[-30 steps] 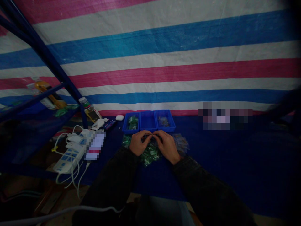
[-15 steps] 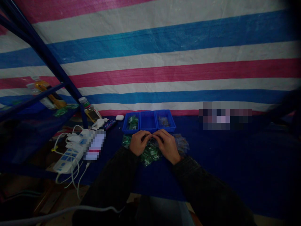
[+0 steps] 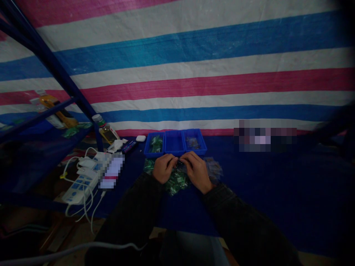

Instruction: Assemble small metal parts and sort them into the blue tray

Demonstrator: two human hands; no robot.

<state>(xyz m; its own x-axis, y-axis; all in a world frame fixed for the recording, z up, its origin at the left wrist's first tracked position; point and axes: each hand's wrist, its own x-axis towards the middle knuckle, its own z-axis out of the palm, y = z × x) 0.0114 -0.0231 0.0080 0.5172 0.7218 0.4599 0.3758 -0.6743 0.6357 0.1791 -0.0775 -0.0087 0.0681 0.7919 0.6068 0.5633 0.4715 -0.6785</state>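
Note:
My left hand (image 3: 164,169) and my right hand (image 3: 197,170) meet over the blue table, fingertips pinched close together. Between them is something small and dark that I cannot make out. Below the hands lies a pile of green packets in clear plastic (image 3: 177,183), with another green packet (image 3: 149,165) by the left hand. Clear packets with brownish contents (image 3: 213,168) are spread beside the right hand. Just beyond the fingers stand a blue bin with green packets (image 3: 155,144), a middle blue bin (image 3: 174,143) and a blue bin with clear packets (image 3: 193,142).
On the left lie a white power strip (image 3: 80,188) with tangled white cables, a blurred-out phone (image 3: 112,171) and a white case (image 3: 141,138). A bottle (image 3: 105,129) stands by the blue metal frame (image 3: 80,98). Behind the table hangs a striped tarp (image 3: 194,83).
The fingertips have drawn slightly apart, and a small gap shows between them. Otherwise both hands stay in nearly the same place.

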